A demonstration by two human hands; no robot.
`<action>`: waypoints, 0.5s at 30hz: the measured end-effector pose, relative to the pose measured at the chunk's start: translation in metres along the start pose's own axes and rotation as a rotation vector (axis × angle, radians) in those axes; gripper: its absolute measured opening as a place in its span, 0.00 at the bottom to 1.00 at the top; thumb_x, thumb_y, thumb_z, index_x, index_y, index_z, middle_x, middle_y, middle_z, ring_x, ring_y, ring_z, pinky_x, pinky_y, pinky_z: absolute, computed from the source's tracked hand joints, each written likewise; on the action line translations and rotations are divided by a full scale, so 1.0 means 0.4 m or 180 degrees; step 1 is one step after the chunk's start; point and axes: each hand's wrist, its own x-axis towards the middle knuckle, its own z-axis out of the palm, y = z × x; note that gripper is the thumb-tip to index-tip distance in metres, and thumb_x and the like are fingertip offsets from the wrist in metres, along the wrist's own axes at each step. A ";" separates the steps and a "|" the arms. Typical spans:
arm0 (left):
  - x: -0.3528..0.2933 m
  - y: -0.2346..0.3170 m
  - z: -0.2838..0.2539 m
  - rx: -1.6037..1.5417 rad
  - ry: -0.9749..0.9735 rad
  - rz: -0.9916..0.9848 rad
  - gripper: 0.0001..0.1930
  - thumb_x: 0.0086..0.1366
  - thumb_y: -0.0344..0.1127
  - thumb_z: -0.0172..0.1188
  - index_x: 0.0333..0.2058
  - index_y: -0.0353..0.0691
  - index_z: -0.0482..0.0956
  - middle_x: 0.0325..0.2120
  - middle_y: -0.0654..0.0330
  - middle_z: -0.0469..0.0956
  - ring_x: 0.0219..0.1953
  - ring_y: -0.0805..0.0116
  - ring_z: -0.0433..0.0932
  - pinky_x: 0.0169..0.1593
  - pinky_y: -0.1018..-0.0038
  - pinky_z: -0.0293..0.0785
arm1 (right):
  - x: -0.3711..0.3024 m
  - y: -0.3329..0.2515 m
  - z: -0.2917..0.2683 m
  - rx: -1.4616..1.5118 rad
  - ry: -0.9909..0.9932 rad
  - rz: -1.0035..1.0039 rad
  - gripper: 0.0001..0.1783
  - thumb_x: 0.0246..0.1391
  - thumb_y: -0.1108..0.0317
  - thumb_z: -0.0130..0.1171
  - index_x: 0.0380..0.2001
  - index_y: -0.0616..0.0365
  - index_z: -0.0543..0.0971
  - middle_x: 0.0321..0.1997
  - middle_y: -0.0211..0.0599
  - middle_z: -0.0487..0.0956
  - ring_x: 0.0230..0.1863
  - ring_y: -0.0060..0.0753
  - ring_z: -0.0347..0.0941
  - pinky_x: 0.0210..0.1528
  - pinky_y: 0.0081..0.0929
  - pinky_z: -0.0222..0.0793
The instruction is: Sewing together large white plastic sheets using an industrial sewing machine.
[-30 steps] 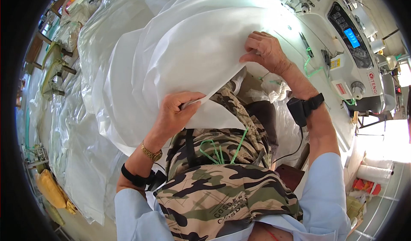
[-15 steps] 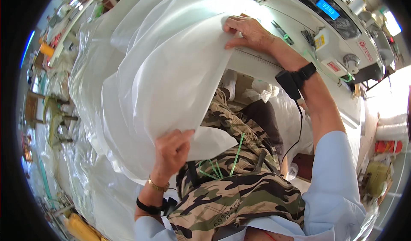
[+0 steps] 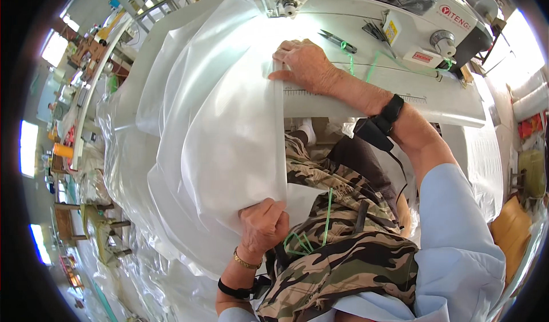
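Observation:
A large, thin white sheet (image 3: 229, 144), smooth and slightly see-through, spreads in soft folds over the left part of the sewing table and down toward my lap. Its right edge runs as a straight, narrow folded strip between my hands. Near my lap, my left hand (image 3: 264, 226) is closed on the lower end of that edge. My right hand (image 3: 306, 66) pinches the upper end between thumb and fingers, just in front of the lit needle area of the sewing machine (image 3: 366, 14).
Thread snips (image 3: 338, 42) with green thread lie behind my right hand. A ruler scale (image 3: 413, 99) runs along the front of the sewing table (image 3: 343, 103). Green strips (image 3: 328, 216) lie on my camouflage apron (image 3: 349, 259). Clear plastic sheeting (image 3: 123, 167) hangs at the left.
The view has turned, showing the machine further left and higher. The sheet's folded edge, slanted before, now runs nearly straight up and down. Both hands still grip it.

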 end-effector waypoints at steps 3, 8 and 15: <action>0.030 -0.017 -0.003 0.0193 0.0027 0.0113 0.04 0.45 0.24 0.57 0.22 0.40 0.75 0.16 0.60 0.68 0.15 0.60 0.71 0.20 0.69 0.68 | -0.007 0.014 0.012 -0.0026 0.0111 0.0063 0.30 0.56 0.39 0.52 0.36 0.60 0.79 0.36 0.37 0.78 0.42 0.36 0.76 0.47 0.35 0.69; 0.109 -0.030 -0.021 0.0518 0.0072 0.0254 0.07 0.46 0.24 0.57 0.18 0.40 0.68 0.15 0.60 0.65 0.14 0.59 0.69 0.18 0.67 0.65 | -0.004 0.014 0.011 0.0139 -0.0255 0.0261 0.37 0.54 0.36 0.52 0.46 0.63 0.78 0.43 0.41 0.79 0.47 0.40 0.75 0.52 0.37 0.67; 0.248 -0.048 -0.015 0.0860 -0.0030 0.0441 0.09 0.48 0.27 0.59 0.17 0.39 0.66 0.16 0.57 0.67 0.17 0.55 0.71 0.21 0.65 0.66 | -0.008 0.027 0.024 0.0432 -0.0094 0.0274 0.34 0.55 0.38 0.52 0.40 0.63 0.77 0.39 0.44 0.78 0.45 0.43 0.75 0.50 0.41 0.65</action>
